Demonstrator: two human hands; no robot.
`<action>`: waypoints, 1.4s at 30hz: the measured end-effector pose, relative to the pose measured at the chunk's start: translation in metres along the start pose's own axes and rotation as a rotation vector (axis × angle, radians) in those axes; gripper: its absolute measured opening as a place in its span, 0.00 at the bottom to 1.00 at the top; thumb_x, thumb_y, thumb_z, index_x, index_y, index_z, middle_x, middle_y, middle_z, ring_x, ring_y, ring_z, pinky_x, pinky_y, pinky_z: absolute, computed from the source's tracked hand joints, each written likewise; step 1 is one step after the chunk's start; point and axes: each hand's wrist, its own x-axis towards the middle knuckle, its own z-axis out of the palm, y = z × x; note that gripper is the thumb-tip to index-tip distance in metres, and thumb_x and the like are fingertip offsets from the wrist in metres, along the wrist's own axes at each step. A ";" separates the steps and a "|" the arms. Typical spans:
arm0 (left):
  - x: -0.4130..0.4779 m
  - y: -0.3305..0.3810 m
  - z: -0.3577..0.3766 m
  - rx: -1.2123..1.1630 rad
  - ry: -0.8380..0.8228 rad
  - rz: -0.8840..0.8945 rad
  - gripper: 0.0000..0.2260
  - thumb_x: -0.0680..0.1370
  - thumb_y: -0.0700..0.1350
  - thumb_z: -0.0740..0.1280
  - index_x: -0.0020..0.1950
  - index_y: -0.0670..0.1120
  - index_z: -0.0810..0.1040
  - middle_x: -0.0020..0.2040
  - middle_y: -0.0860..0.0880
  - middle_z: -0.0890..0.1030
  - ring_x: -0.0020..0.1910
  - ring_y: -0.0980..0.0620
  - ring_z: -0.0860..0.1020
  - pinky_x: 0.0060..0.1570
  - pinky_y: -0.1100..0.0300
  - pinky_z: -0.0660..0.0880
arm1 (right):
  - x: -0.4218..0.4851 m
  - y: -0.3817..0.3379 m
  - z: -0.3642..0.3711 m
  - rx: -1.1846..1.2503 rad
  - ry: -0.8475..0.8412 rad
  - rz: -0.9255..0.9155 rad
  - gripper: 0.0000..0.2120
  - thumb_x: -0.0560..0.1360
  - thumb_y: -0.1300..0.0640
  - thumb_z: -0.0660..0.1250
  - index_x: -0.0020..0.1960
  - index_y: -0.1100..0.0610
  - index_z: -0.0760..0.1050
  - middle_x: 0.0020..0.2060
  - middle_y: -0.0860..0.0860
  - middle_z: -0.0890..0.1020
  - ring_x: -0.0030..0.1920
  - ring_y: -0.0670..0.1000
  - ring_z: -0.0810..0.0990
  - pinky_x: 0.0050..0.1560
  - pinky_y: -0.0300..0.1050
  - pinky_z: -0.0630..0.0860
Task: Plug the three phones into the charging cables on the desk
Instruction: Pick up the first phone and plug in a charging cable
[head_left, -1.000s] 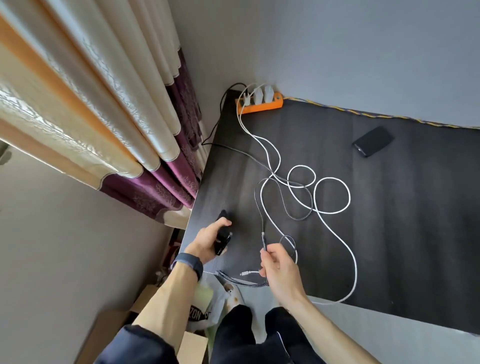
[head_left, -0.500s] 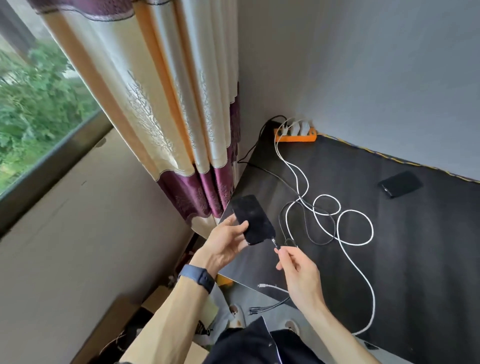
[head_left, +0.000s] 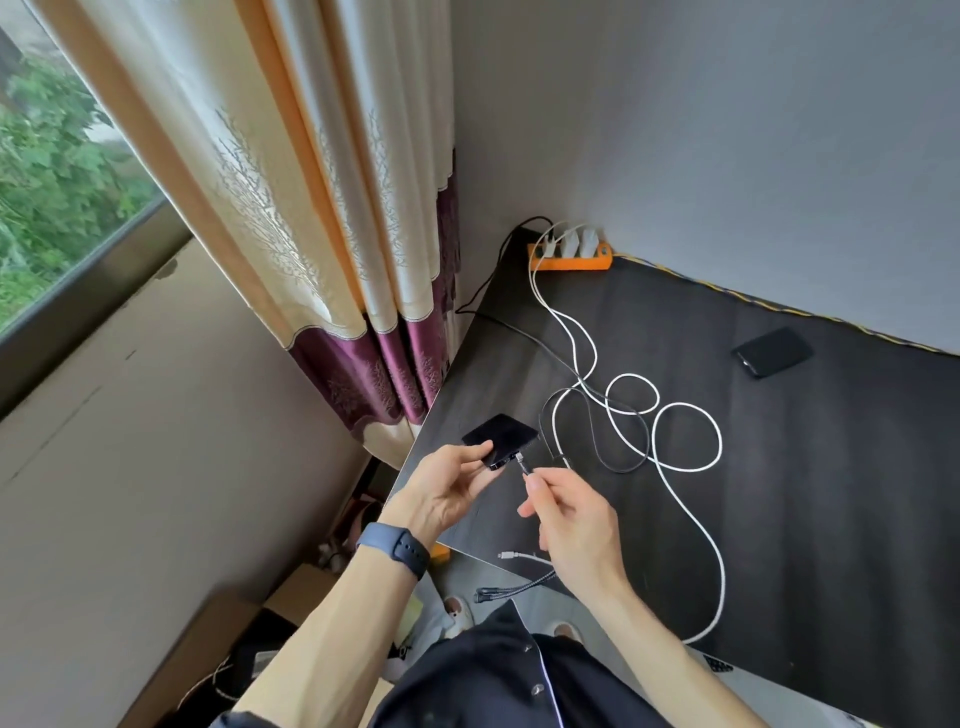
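My left hand (head_left: 449, 486) holds a black phone (head_left: 501, 439) above the near left corner of the dark desk (head_left: 810, 499), its bottom edge turned toward my right hand. My right hand (head_left: 569, 512) pinches the plug of a dark braided cable (head_left: 524, 463), whose tip sits right at the phone's bottom port. A second black phone (head_left: 772, 352) lies flat near the back wall. White cables (head_left: 685, 457) loop across the desk from chargers in an orange power strip (head_left: 570, 258). A loose white plug (head_left: 511, 555) and a bundle of dark plugs (head_left: 491, 594) hang off the front edge.
A cream and purple curtain (head_left: 332, 218) hangs left of the desk beside a window. Cardboard boxes (head_left: 223, 639) and clutter sit on the floor below the desk's left edge. A grey wall (head_left: 727, 130) backs the desk.
My left hand lifted the phone off the desk and turned its bottom edge toward the right hand. My right hand brought the dark cable's plug up to the phone's port. The camera tilted up.
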 end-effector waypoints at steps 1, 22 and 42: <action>0.000 -0.001 0.001 0.005 0.002 0.000 0.10 0.78 0.31 0.65 0.58 0.31 0.76 0.40 0.37 0.85 0.34 0.47 0.85 0.30 0.61 0.82 | 0.001 0.001 0.001 -0.014 0.002 -0.001 0.05 0.81 0.52 0.65 0.49 0.48 0.80 0.36 0.45 0.85 0.24 0.46 0.74 0.34 0.42 0.75; -0.008 -0.015 0.006 0.239 0.011 0.318 0.34 0.80 0.32 0.61 0.79 0.58 0.57 0.45 0.48 0.84 0.44 0.47 0.80 0.45 0.54 0.79 | 0.001 0.006 0.008 -0.183 0.051 0.077 0.07 0.80 0.53 0.66 0.45 0.51 0.80 0.31 0.44 0.84 0.38 0.35 0.79 0.35 0.25 0.69; -0.028 0.067 -0.059 0.184 -0.317 0.130 0.29 0.75 0.32 0.60 0.73 0.54 0.71 0.46 0.55 0.83 0.42 0.57 0.82 0.37 0.63 0.78 | 0.055 0.062 0.027 0.477 -0.183 0.981 0.31 0.77 0.35 0.63 0.68 0.58 0.71 0.66 0.59 0.77 0.60 0.59 0.80 0.60 0.57 0.78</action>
